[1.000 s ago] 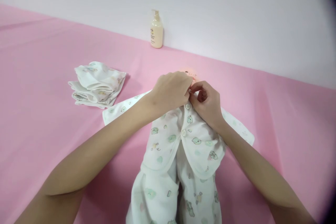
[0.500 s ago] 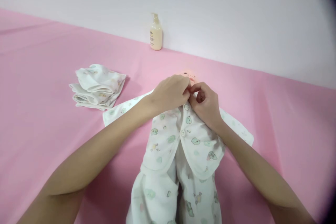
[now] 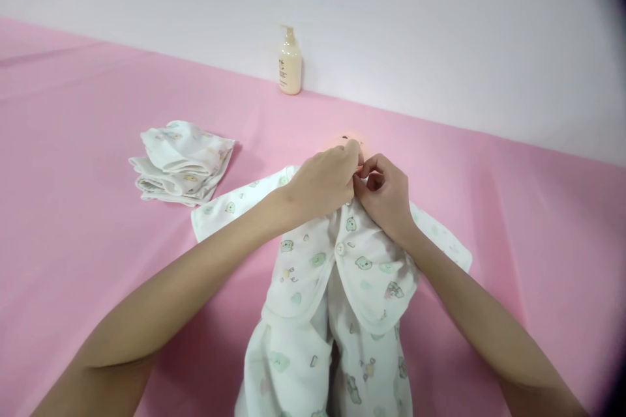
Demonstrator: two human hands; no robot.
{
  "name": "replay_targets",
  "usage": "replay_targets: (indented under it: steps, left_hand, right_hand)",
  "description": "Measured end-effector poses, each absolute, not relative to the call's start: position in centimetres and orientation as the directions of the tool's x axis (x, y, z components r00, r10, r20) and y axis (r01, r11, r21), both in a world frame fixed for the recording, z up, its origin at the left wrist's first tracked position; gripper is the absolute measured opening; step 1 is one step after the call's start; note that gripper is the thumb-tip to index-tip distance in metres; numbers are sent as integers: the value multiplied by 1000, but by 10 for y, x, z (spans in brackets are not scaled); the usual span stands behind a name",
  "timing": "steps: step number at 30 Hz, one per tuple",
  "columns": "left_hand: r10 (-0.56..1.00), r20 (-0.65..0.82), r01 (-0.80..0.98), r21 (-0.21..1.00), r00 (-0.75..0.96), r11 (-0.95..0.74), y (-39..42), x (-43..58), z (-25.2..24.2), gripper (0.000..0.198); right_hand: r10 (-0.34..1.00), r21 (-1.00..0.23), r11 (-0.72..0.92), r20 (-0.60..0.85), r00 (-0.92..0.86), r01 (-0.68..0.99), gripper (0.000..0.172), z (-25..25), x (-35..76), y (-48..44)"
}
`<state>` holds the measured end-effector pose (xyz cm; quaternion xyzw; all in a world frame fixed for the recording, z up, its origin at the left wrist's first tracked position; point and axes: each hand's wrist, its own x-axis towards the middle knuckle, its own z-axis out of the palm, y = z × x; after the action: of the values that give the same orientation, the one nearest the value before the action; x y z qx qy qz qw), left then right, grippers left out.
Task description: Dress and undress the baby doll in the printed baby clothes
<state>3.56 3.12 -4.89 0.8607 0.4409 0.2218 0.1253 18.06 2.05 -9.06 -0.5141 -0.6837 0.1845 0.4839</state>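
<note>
A white baby jacket (image 3: 306, 273) printed with green animals lies face up, its sleeves spread to both sides. Below its hem are matching baby pants (image 3: 288, 368). At the collar, my left hand (image 3: 325, 176) is closed with fingertips pinched on the front edge. My right hand (image 3: 388, 199) pinches the same edge from the other side, thumb and forefinger meeting in a loop. A round button (image 3: 340, 249) shows lower on the jacket front. Just beyond my fingers, a small part of a doll's head (image 3: 351, 139) is visible; my hands hide the rest and the collar.
A folded stack of white printed cloth (image 3: 183, 159) lies left of the jacket, near its sleeve. A cream pump bottle (image 3: 290, 68) stands at the back against the white wall (image 3: 440, 32). Pink sheeting (image 3: 73, 208) with soft creases covers the surface.
My left hand has shifted slightly right and its fingers have moved up over the doll's face. The upper button is now mostly covered. My right hand has barely moved.
</note>
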Motion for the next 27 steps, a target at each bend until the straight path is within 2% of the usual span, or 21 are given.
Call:
replay_targets:
  steps: [4,7,10,13,16,19,21,24,26,27]
  left_hand:
    - [810,259,677,450,526,-583,30,35,-48,16]
    - [810,260,686,433,527,-585,29,37,-46,18]
    - [797,312,722,340,518,-602,28,40,-46,19]
    - [771,363,753,227,523,-617,28,42,-46,20]
    - [758,365,775,134,540,-617,28,41,-46,20]
    - [740,389,779,83,549,-622,27,40,-45,19]
    - [747,423,782,127,514,-610,25,41,-44,18]
    - [783,441,744,311,438,-591,22,43,-43,19]
    - [796,425,694,407,432,-594,20,43,-43,19]
    - [796,410,678,427,445,-599,19,42,-42,19]
  right_hand:
    - [918,-831,347,396,25,434,18,-88,182,23]
    - [961,-930,248,272,54,271,14,-83,185,25]
    - [992,-987,108,114,45,116,10,-70,186,20]
    - [999,-999,-28,-30,-34,45,21,-55,184,8]
    - [995,-997,-71,-68,-76,-35,32,-47,183,-1]
    - [989,-981,-122,-108,-98,-152,35,-44,184,-2]
    - [984,-948,-177,-161,-82,-265,30,-43,184,-1]
    - [976,-894,-213,-212,-49,-395,19,-45,185,3]
    - [979,-916,-204,-193,-66,-347,13,-48,186,6]
    - [984,-947,-178,-164,-76,-267,11,-50,186,8]
